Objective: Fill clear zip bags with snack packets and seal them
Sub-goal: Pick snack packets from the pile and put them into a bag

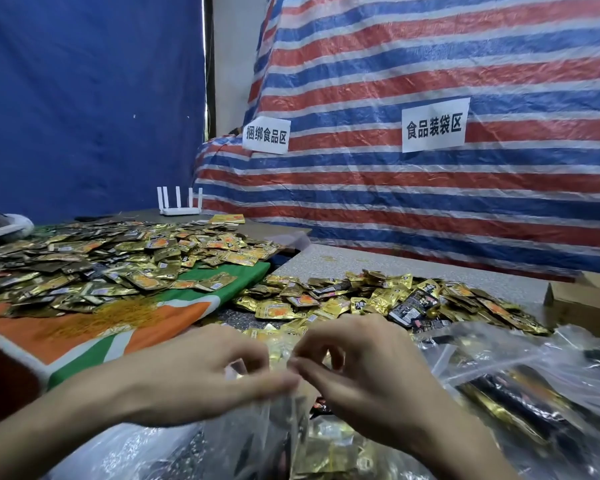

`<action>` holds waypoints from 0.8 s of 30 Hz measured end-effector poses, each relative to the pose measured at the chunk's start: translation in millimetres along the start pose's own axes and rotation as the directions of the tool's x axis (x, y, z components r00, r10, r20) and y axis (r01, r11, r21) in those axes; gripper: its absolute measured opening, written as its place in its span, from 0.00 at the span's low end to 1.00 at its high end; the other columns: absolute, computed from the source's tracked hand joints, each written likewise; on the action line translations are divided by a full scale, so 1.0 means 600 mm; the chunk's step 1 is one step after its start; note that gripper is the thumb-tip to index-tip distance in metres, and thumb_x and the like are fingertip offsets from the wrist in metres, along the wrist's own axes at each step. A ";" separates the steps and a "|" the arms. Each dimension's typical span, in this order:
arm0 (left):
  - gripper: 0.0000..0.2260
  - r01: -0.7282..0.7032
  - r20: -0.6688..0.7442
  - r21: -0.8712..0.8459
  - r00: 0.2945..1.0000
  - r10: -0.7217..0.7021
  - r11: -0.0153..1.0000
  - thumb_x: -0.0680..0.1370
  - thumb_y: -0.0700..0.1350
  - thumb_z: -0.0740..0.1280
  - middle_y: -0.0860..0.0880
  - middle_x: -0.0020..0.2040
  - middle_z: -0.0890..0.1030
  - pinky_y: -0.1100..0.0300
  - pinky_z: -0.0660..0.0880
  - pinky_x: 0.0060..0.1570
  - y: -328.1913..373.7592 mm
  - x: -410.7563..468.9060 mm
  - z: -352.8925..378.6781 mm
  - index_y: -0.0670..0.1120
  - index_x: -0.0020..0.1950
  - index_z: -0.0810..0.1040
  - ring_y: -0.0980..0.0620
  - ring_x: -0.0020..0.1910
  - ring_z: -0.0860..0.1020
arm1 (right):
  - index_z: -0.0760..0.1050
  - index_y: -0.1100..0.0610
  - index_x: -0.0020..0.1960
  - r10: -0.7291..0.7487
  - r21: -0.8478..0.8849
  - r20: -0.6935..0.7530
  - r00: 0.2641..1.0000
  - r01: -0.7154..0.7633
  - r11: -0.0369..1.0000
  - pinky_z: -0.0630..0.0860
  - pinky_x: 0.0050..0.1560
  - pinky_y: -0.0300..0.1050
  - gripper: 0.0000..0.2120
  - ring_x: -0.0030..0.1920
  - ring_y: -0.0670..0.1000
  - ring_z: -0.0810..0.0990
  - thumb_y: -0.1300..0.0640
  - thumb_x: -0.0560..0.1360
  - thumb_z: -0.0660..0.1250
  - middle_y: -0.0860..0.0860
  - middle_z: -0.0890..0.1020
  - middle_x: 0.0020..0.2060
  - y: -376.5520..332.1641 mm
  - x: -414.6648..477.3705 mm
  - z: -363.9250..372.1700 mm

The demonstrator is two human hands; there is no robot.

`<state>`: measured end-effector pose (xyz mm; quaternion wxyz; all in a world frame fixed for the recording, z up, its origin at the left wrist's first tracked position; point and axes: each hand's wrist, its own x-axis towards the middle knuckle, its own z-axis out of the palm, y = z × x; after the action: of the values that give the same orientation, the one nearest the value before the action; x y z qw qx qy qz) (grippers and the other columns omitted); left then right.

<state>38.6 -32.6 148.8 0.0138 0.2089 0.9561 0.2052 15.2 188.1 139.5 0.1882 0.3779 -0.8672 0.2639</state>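
My left hand [201, 372] and my right hand [364, 365] meet low in the middle of the view. Both pinch the top edge of a clear zip bag [274, 431] that hangs below them. Gold and dark snack packets [323, 455] show through the bag's plastic. A heap of loose gold and black snack packets [378, 299] lies on the grey table just beyond my hands. At the lower right lie filled clear bags [520, 403] with black and gold packets inside.
A larger spread of gold packets [101, 261] covers an orange and green cloth [118, 341] at the left. Cardboard boxes [586, 299] stand at the right edge. A white router [180, 202] sits at the back. A striped tarp [430, 202] with two paper signs rises behind.
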 end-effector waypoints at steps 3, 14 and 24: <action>0.17 -0.128 -0.031 0.001 0.991 0.128 0.992 0.74 0.69 0.65 0.60 0.52 0.80 0.56 0.70 0.62 -0.013 -0.012 -0.001 0.56 0.46 0.79 0.59 0.59 0.76 | 0.81 0.44 0.45 0.005 -0.040 -0.032 0.999 -0.006 0.999 0.71 0.43 0.37 0.10 0.43 0.40 0.73 0.39 0.73 0.67 0.35 0.76 0.31 -0.008 0.002 0.002; 0.14 -0.254 -0.211 0.204 0.932 0.296 0.946 0.78 0.70 0.55 0.66 0.57 0.76 0.61 0.70 0.60 -0.061 -0.042 -0.011 0.67 0.46 0.76 0.62 0.62 0.74 | 0.77 0.47 0.41 -0.096 0.009 0.448 0.889 0.103 0.995 0.72 0.61 0.46 0.09 0.57 0.41 0.75 0.44 0.73 0.72 0.38 0.79 0.52 -0.005 0.024 -0.034; 0.10 -0.163 -0.351 0.311 0.896 0.273 0.936 0.80 0.66 0.58 0.64 0.62 0.71 0.67 0.74 0.48 -0.105 -0.062 -0.020 0.66 0.49 0.76 0.65 0.63 0.73 | 0.81 0.45 0.47 -0.051 -0.072 0.468 0.882 0.095 0.993 0.68 0.64 0.42 0.03 0.60 0.37 0.69 0.48 0.74 0.72 0.38 0.75 0.55 0.029 0.020 -0.038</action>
<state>46.6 -104.5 132.8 -0.2285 0.2707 0.9288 0.1088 -2.7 205.3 158.4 0.0020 0.4534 -0.8835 0.1177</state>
